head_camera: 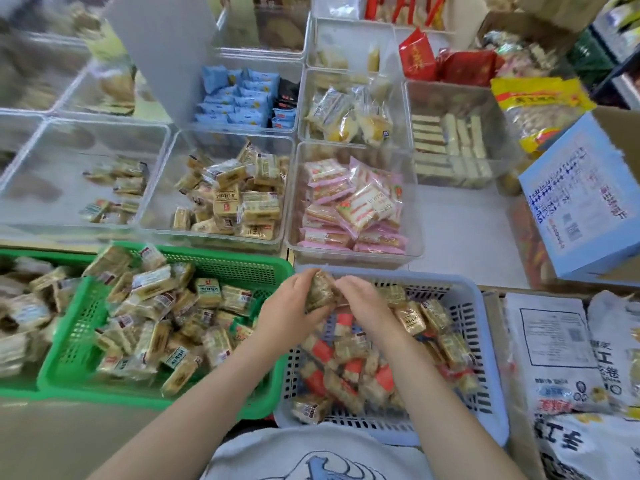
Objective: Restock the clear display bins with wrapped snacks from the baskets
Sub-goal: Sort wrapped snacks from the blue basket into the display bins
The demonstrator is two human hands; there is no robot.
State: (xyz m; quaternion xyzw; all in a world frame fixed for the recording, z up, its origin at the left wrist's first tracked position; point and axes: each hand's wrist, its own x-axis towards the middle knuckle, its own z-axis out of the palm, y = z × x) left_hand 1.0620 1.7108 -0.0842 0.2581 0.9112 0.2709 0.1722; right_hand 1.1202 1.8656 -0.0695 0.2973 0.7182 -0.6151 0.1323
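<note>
Blue basket (pixel 485 358) nearest held mixed wrapped snacks, above whose far rim the left hand (pixel 289 306) and right hand (pixel 363 299) each kept a clenched grip on one gold snack (pixel 320 289), best carried level to the half-full clear bin (pixel 214 188) beyond.

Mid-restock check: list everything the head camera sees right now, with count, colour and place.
Green plastic basket: one, near left, heaped with tan wrapped snacks.
Blue-grey plastic basket: one, near centre, mixed tan and red-orange wrapped snacks.
Clear display bins: several in rows beyond the baskets; exact count unclear.
Pink wrapped snacks: many, in the bin beyond the blue-grey basket.
Blue wrapped packets: many, far centre bin.
Light blue cardboard box: one, right.
White printed sacks: at least two, near right.
Tan wrapped snack: one, held by both hands.
Left hand: grips the snack.
Right hand: pinches the same snack.
</note>
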